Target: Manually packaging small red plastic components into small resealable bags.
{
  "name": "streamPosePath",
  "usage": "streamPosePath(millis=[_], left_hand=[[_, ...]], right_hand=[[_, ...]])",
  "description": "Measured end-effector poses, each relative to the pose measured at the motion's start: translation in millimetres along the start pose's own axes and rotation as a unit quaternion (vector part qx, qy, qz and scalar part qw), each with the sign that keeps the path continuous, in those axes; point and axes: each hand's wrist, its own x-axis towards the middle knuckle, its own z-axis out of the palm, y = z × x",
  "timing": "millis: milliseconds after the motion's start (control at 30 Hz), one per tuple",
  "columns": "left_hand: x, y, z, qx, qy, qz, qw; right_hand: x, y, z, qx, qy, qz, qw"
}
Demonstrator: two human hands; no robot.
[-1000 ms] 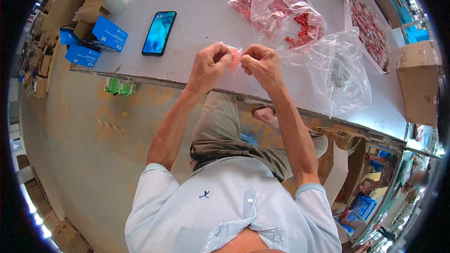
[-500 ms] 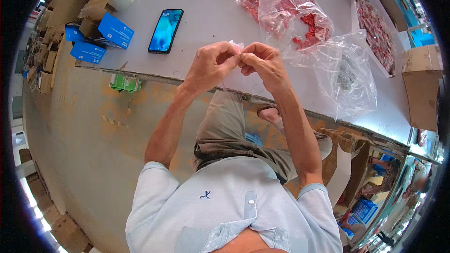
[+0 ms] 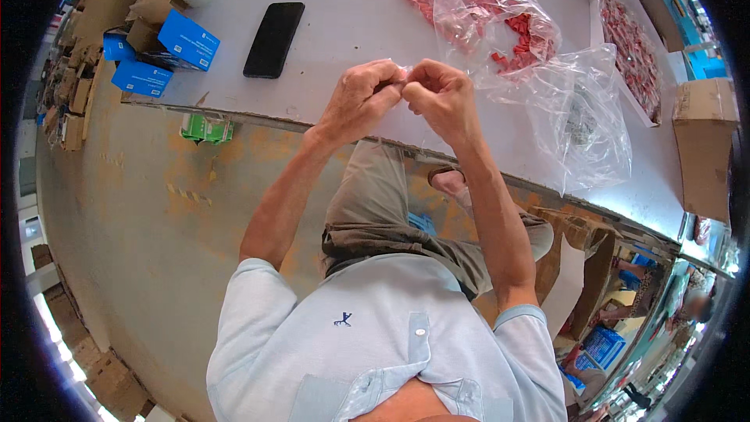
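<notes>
My left hand (image 3: 361, 101) and my right hand (image 3: 442, 100) meet above the table's near edge, thumbs and fingers pinched together. Between the fingertips shows a scrap of a small clear plastic bag (image 3: 405, 68) with a reddish tint. Most of it is hidden by the fingers, so its contents cannot be made out. Beyond my right hand lies a large clear bag of small red pieces (image 3: 525, 35). Nearer on the right, another clear bag (image 3: 582, 121) holds small greyish pieces.
A phone (image 3: 273, 39) with a dark screen lies left of my hands. Blue cartons (image 3: 187, 39) stand at the table's left end. A shallow white box of small red packets (image 3: 629, 55) sits at the right, beside a brown carton (image 3: 705, 144). A green box (image 3: 207, 128) is below the table edge.
The phone screen has gone from lit to dark. My hands stay together with small finger movements, and the plastic between them is less visible. The whole view has shifted slightly.
</notes>
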Motion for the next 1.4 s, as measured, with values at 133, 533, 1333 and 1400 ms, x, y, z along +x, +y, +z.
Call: streamPosePath(millis=[133, 533, 1333, 1400], left_hand=[[-3.1, -0.6, 19.0, 0.031, 0.109, 0.082, 0.990], [-15.2, -6.9, 9.4, -0.123, 0.203, -0.024, 0.971], [-15.8, 3.0, 20.1, -0.291, 0.120, -0.062, 0.947], [-16.4, 2.5, 18.3, -0.323, 0.119, -0.066, 0.936]], right_hand=[[4.3, 13.4, -1.7, 0.023, 0.016, 0.044, 0.999], [-11.3, -2.0, -14.1, 0.033, 0.019, 0.048, 0.998], [-9.3, -9.3, -2.1, 0.190, -0.055, 0.050, 0.979], [-10.5, -10.1, 0.0, 0.205, -0.047, 0.046, 0.977]])
